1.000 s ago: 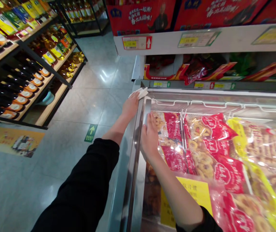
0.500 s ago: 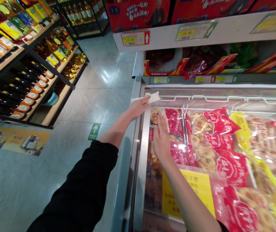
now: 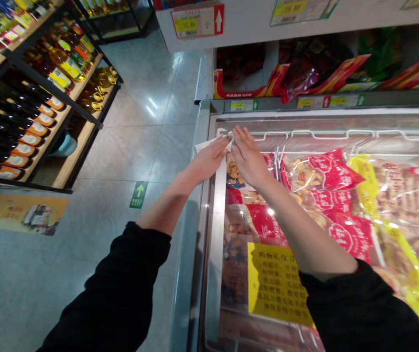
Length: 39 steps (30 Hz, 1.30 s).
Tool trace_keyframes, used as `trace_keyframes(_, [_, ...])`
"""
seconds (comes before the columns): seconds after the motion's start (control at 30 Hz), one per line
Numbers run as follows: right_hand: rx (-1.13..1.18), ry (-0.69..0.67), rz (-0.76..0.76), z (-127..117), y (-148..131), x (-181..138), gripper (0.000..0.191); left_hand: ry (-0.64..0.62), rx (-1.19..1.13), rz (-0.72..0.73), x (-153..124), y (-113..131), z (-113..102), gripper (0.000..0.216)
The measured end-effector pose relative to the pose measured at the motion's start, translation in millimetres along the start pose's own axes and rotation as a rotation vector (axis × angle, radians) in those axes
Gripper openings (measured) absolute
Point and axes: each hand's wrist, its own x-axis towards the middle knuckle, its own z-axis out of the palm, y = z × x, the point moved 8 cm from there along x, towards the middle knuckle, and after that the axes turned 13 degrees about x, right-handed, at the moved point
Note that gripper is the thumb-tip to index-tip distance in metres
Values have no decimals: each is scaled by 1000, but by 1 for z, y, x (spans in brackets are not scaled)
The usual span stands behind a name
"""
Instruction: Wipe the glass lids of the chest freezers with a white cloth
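My left hand [image 3: 209,159] presses a white cloth [image 3: 204,144] onto the left rim of a chest freezer [image 3: 209,234], near its far corner. Only a corner of the cloth shows from under the fingers. My right hand [image 3: 248,156] lies flat beside it on the freezer's glass lid [image 3: 396,142], fingers stretched toward the far corner, holding nothing. Under the glass lie red and clear bags of frozen food [image 3: 323,181] and a yellow notice [image 3: 273,281].
Shelves of oil and sauce bottles [image 3: 37,112] stand at the left across a grey tiled aisle [image 3: 129,151] with a green arrow sticker [image 3: 138,194]. Above the freezer, a shelf holds red packets [image 3: 304,68] and price tags [image 3: 197,20].
Both hands have slid forward along the freezer toward its far left corner. The right hand moved up the glass to sit beside the left hand and the cloth.
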Motion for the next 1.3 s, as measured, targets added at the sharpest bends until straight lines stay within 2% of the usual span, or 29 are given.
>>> trace_keyframes(0.1, [96,-27,51,8,3,-17,60,18,-19,46,-32,13,-2,55])
trace_keyframes(0.17, [154,-15,72,17,5,-32,62,1,-29,53,-40,15,0,55])
trace_keyframes(0.27, [206,6,94,30,12,-37,66,5,-31,49,-26,9,2,55])
trace_keyframes(0.37, [235,56,136,35,23,-22,66,43,-36,10,-1,-2,4,55])
trace_keyframes(0.47, [293,71,191,38,24,-21,64,53,-55,-29,1,-3,9,56])
trace_keyframes(0.6, [430,59,228,38,9,-60,64,59,-75,-14,-44,21,17,59])
trace_keyframes(0.7, [474,24,195,37,0,-82,65,127,-55,3,-74,35,19,59])
trace_keyframes(0.77, [435,-6,179,36,1,-79,64,158,-39,17,-75,34,20,59])
trace_keyframes(0.9, [303,-29,140,34,8,-52,63,145,-30,61,-43,17,25,61])
trace_keyframes(0.97, [248,-31,115,33,8,-48,63,167,-18,32,-37,13,24,62])
trace_keyframes(1.03, [204,-51,99,32,5,-58,64,188,-2,3,-50,22,23,63])
trace_keyframes(1.2, [35,-143,44,27,-5,-115,62,158,12,-23,-113,65,20,63])
trace_keyframes(1.3, [-162,-114,33,20,-5,-137,61,151,1,-18,-118,66,19,64])
